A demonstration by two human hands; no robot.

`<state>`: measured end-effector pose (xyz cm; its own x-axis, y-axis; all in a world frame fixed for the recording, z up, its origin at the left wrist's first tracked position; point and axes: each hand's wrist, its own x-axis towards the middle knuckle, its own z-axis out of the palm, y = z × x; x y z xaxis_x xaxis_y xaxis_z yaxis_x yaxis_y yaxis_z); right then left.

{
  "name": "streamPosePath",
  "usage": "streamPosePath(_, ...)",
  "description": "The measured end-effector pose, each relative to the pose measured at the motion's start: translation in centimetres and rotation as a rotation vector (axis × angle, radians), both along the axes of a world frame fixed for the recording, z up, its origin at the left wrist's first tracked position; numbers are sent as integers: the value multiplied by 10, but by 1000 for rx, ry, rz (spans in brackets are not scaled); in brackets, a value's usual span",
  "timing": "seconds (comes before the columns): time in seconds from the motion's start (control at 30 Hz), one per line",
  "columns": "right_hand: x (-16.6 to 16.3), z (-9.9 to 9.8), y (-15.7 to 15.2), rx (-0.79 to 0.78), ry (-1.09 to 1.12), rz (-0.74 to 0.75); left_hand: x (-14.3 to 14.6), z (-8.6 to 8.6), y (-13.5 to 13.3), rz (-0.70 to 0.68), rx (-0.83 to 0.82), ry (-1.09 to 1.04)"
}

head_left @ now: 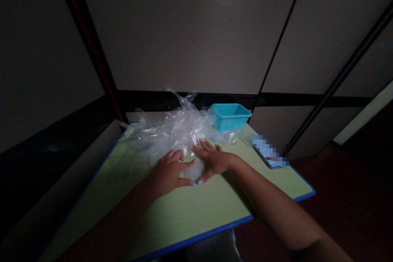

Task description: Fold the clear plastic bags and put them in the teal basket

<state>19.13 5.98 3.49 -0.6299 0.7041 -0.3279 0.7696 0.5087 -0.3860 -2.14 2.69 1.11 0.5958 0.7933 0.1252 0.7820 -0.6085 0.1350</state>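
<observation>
A small whitish, see-through piece (195, 170), which looks like folded plastic, lies flat on the table between my hands. From its left side my left hand (168, 173) reaches in, thumb and index finger stretched apart at its edge and the other fingers loosely bent. My right hand (217, 160) rests on the right with its fingers spread. Its thumb touches the near edge of the piece, close to the left thumb. Just beyond the fingertips is a large heap of crumpled clear plastic bags (181, 127).
A turquoise plastic basket (231, 123) stands at the back right of the pale green table (190, 217), which has a blue edge. A phone (268, 153), partly blurred out, lies near the right edge. Wall panels (196, 32) rise behind the table.
</observation>
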Motion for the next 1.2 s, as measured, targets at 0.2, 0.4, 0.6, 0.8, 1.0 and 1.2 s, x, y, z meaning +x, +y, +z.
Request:
streamPosePath(0.2, 0, -2, 1, -30, -9, 11, 0, -1, 0, 5, -1, -18)
streamPosePath(0.4, 0, -5, 2, -32, 8, 13, -1, -3, 1, -8, 6, -37)
streamPosePath(0.6, -1, -5, 4, 58, -32, -56, -2, -5, 2, -12, 19, -40)
streamPosePath(0.8, 2, -8, 9, 98, -68, -163, -1, -5, 3, -12, 13, -49)
streamPosePath(1.0, 1, -8, 9, 125, -55, -181, 0, -2, 0, -2, 0, -45)
streamPosePath(1.2, -2, -11, 8, 125, -43, -164, -1, -1, 0, -13, 12, -40)
